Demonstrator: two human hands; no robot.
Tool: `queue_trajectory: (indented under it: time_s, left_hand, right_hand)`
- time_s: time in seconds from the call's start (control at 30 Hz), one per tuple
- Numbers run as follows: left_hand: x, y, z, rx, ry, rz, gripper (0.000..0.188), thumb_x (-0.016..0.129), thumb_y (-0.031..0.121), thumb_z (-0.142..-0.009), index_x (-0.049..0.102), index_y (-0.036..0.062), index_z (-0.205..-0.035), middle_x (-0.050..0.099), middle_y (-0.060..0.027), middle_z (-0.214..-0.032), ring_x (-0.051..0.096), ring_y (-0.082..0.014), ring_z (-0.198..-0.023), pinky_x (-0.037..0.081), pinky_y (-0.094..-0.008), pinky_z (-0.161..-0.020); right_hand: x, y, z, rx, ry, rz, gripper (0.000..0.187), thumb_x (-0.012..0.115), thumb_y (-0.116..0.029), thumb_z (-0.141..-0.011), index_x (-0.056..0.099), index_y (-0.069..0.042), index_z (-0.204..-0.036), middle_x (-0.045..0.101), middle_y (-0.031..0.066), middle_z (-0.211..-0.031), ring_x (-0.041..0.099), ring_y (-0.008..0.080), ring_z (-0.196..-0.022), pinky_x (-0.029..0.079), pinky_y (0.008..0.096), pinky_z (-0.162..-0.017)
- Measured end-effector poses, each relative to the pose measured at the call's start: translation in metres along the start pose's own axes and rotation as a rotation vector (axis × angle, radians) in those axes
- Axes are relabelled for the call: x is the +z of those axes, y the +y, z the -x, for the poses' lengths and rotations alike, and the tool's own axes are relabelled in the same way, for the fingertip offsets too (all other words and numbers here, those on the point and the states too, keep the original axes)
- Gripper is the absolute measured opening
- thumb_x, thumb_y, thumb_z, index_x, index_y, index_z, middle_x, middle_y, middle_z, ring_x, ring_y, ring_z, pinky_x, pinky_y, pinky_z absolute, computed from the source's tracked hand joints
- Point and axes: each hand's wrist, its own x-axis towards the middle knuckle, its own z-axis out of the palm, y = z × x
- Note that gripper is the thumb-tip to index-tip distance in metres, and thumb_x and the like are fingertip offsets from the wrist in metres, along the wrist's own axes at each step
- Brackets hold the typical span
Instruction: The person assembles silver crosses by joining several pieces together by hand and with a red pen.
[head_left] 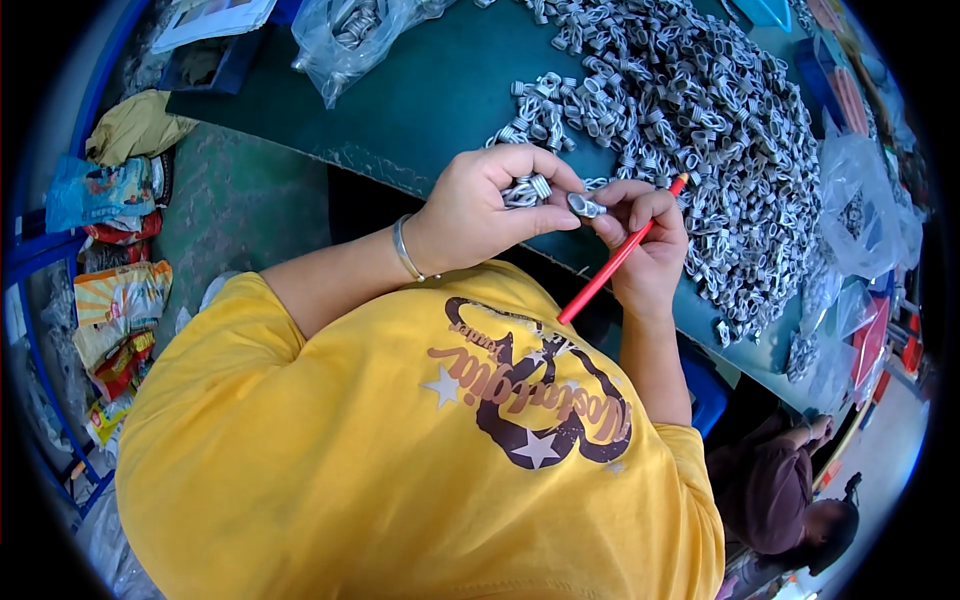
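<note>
Far left, beside the bench: a heap of colourful snack packets (118, 300) stacked against a blue metal frame (30, 262), kept off the work surface. Upper left, a clear plastic bag (345, 35) of small metal parts lies on the dark green tabletop (440, 90), closed and set back from the working edge.

Centre: the left hand (480, 205), a thin metal bangle (405, 250) at its wrist, is curled shut around a small cluster of grey metal clips (527, 190) — a reserve held in the palm, apparently so that single pieces can be fed out without reaching to the pile. Its thumb and forefinger meet those of the right hand (640, 235) over one small metal piece (586, 206), pinched between the two hands just above the table edge.

The right hand also clasps a red pencil-like stick (615, 258), laid slanting under the fingers with its tip up by the pile — parked, yet ready.

Right: the large heap of grey metal clips (700, 110) spreads across the tabletop within easy reach. Further right lie more clear bags (860, 210); lower right, another person (790, 495) sits apart.
</note>
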Motion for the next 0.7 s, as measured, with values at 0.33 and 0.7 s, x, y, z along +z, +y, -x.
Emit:
queue_trajectory:
  time_s: [0.33,0.7]
  left_hand:
    - [0.001,0.0,0.002,-0.438,-0.048,0.445,0.02,0.06,0.008,-0.081,0.059,-0.0002,-0.099,0.06,-0.0042,-0.073,0.047,-0.0016,-0.052,0.034,-0.0147,-0.041]
    - [-0.014,-0.027,0.035,-0.757,-0.407,1.111,0.032,0.046,0.017,-0.086,0.047,-0.0084,-0.105,0.058,-0.0221,-0.09,0.063,-0.0198,-0.064,0.04,-0.0173,-0.037]
  right_hand:
    - [0.015,-0.012,0.001,-0.334,0.066,0.183,0.043,0.068,0.012,-0.064,0.034,-0.007,-0.082,0.057,0.0195,-0.094,0.056,0.0171,-0.079,0.048,0.0263,-0.067]
    - [-0.004,-0.013,-0.001,-0.396,0.14,0.626,0.024,0.062,0.009,-0.072,0.042,-0.003,-0.071,0.063,0.0158,-0.084,0.058,0.0177,-0.07,0.046,0.0245,-0.06]
